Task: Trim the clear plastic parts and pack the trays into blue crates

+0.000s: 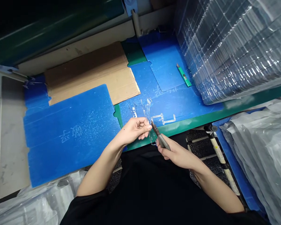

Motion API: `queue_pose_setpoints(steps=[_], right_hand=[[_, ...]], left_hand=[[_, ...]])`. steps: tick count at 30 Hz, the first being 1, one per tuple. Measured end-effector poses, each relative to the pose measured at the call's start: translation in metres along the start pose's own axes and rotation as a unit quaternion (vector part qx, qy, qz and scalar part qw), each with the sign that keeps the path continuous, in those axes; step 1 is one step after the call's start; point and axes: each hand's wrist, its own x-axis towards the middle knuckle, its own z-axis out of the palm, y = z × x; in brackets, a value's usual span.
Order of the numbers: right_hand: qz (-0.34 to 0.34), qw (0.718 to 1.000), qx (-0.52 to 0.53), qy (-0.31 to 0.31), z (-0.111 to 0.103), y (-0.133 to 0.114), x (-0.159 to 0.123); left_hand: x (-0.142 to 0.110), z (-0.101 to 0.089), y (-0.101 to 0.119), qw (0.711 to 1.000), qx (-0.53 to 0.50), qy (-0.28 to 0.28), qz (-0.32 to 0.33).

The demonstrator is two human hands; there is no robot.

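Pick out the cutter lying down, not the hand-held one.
The green utility knife, on the blue board; the grey-handled cutter is in the right hand.

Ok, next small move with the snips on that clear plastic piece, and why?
Probably one short bite with the snips at the edge of the clear plastic piece: the right hand has the blades right at it, and the left hand seems to hold the plastic steady beside them.

Glossy plastic part [147, 109], matt cardboard [91, 73]

Even, bright light keeps the hands [134, 131] sharp, with glare on plastic wrap [231, 53] and bowed, dark edges.
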Motion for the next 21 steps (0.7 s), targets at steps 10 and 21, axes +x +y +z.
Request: queue_pose_setpoints(steps=[10,21], right_hand=[[0.018,0.981,0.191,-0.026,0.000,0.014,0.008],[0.038,0.953,0.298,0.036,-0.008,0.048,0.030]], left_hand=[[0.010,0.005,-0.001,0.999,-0.035,-0.014,-0.009],[0.063,0.003,-0.011,0.979,0.141,0.070,-0.126]])
